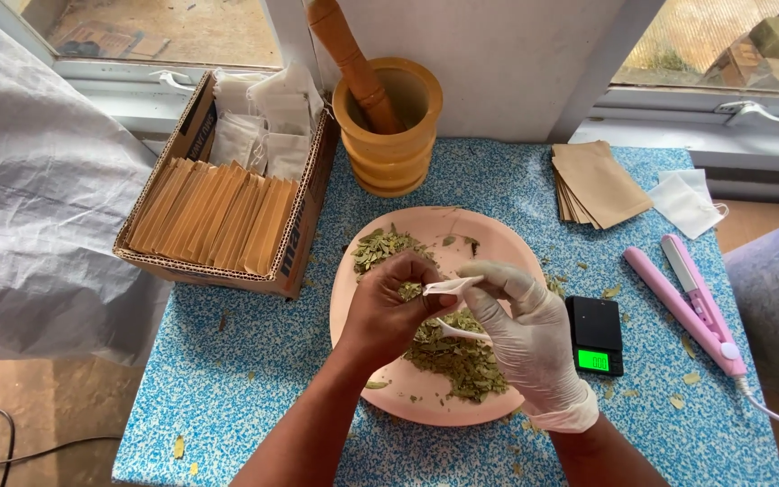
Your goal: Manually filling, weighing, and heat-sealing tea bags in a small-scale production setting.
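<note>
between hands (444,311), sachet (450,286) lengthwise left-right

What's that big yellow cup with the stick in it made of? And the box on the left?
The mortar and its pestle look like turned wood: honey-brown, smooth, a soft sheen, with ring grooves round the bowl. The box looks like corrugated cardboard: matte brown, with a wavy layer showing along its cut edges. The packets standing in it seem to be brown kraft paper, thin and flat.

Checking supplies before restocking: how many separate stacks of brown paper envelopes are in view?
2: one row of brown paper envelopes packed upright in the cardboard box at left, one loose stack on the blue speckled table. More may be hidden.
</note>
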